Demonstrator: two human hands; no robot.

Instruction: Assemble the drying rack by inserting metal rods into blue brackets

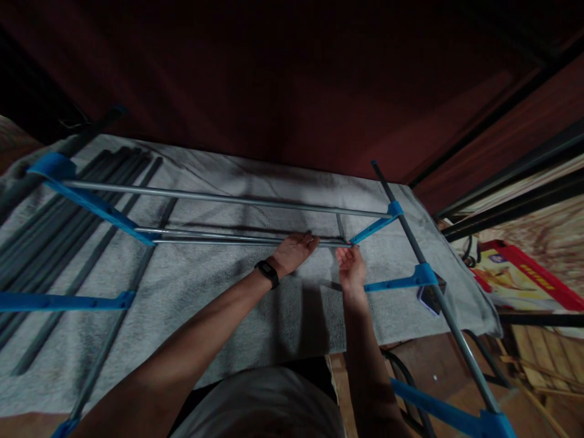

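A partly assembled rack of metal tubes and blue plastic brackets stands before me. One thin metal rod (228, 199) runs between the left blue bracket (98, 204) and the right blue bracket (375, 228). Two more thin rods lie close together, lower and nearer; the front metal rod (205, 242) is under my left hand (294, 251), whose fingers curl over it. My left wrist wears a black band (267, 274). Palm up, my right hand (351, 266) has its fingertips closed at that rod's right end, by the bracket's tip. The exact joint there is partly hidden.
Several dark grey tubes (82, 225) lie on the grey cloth (201, 340) at left. An upright tube (463, 340) with further blue brackets stands at right, near a phone-like object (429, 299). A red and yellow box (524, 274) and wooden slats (547, 353) are farther right.
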